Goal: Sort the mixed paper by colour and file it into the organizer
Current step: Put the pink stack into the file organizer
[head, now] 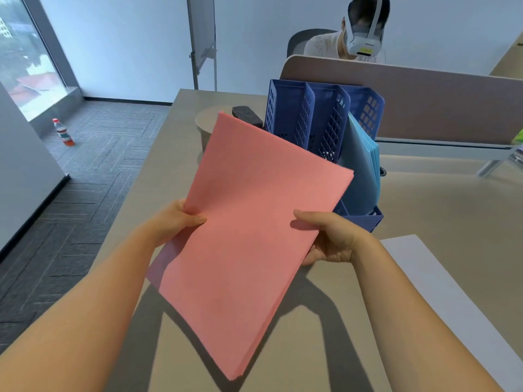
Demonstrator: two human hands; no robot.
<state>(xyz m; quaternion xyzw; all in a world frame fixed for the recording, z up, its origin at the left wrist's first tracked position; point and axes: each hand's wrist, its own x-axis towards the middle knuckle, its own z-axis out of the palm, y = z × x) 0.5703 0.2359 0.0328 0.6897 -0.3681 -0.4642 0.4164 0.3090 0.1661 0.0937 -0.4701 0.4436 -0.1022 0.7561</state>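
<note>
Both of our hands hold a stack of pink paper (254,216) up above the desk (424,199), tilted so its far corner leans away toward the left. Our left hand (177,219) pinches the stack's left edge, thumb lying on top and fingers hidden underneath. Our right hand (329,239) pinches the right edge the same way, thumb pressed flat on the pink face and fingers curled below. A purplish sheet (160,264) peeks out under the pink stack near our left wrist; we cannot tell whether it belongs to the held stack.

Just beyond the pink paper stands the blue organizer (308,120), an upright file rack with perforated dividers. Its two left slots look bare as far as we can see, and its rightmost slot holds a stack of light blue paper (360,168) leaning to the right. A white sheet (441,284) lies flat on the desk beside our right forearm. Behind the pink stack's top corner sit a round beige container (205,123) and a dark eraser block (247,116). Across the divider panel (424,91) another person (365,32) sits wearing a headset. A plastic bottle (63,132) stands on the carpet (99,165) to the left.
</note>
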